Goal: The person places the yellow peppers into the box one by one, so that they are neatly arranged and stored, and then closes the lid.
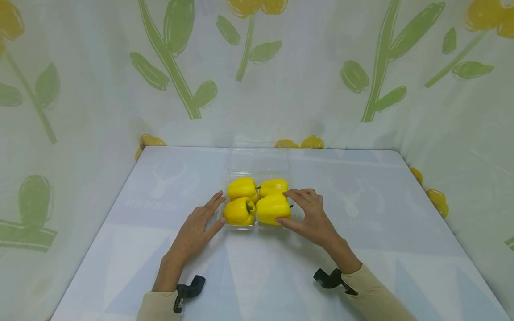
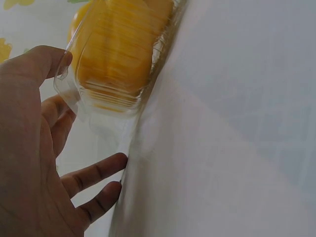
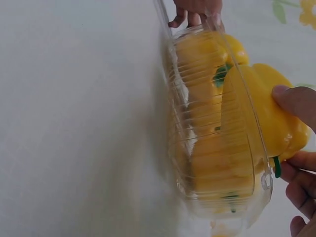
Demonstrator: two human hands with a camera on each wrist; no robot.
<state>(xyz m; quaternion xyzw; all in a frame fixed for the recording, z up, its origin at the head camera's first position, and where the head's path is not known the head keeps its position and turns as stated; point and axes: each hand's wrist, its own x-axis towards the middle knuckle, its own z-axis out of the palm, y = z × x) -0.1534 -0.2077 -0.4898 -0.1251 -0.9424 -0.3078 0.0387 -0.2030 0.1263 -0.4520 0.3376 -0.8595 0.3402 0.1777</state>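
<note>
Yellow pepper (image 1: 273, 208) between right fingers (image 1: 299, 196), left fingers (image 1: 214, 200) apart against container (image 1: 240, 228)

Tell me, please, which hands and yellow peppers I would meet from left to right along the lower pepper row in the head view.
Left hand → lower left pepper → lower right pepper → right hand.

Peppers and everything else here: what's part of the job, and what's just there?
Part of the job:
peppers
clear box
left hand, at the box's side
right hand, holding a pepper

Just there:
table
flowery cloth
black wrist gadgets
</note>
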